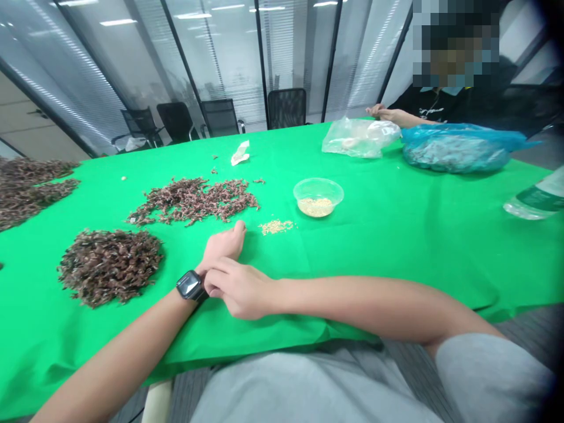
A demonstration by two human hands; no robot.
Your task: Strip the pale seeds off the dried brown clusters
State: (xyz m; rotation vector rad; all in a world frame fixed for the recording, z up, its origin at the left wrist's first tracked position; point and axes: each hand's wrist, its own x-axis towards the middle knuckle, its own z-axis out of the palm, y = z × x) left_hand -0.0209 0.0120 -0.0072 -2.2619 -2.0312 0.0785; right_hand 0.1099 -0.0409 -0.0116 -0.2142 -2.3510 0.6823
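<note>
My left hand point(223, 244) is held over the near part of the green table, loosely closed, with most of its fingers hidden. No object shows in it. A black smartwatch point(190, 285) is strapped round that wrist. Across it reaches my right hand point(241, 289), its bent fingers closed at the watch strap and wrist. Just beyond the hands lies a small scatter of pale yellow grains point(276, 227). A clear plastic bowl point(319, 191) with similar pale bits stands behind it. Left of the hands sit a heap of dark brown, shrivelled dried pieces point(110, 267) and a looser spread of them point(198, 201).
More dark brown dried pieces point(30, 188) lie at the far left. A crumpled white tissue point(240, 154), a clear plastic bag point(359, 138), a filled blue bag point(462, 148) and a plastic bottle point(537, 197) are on the table. Another person point(445, 103) sits at the far right.
</note>
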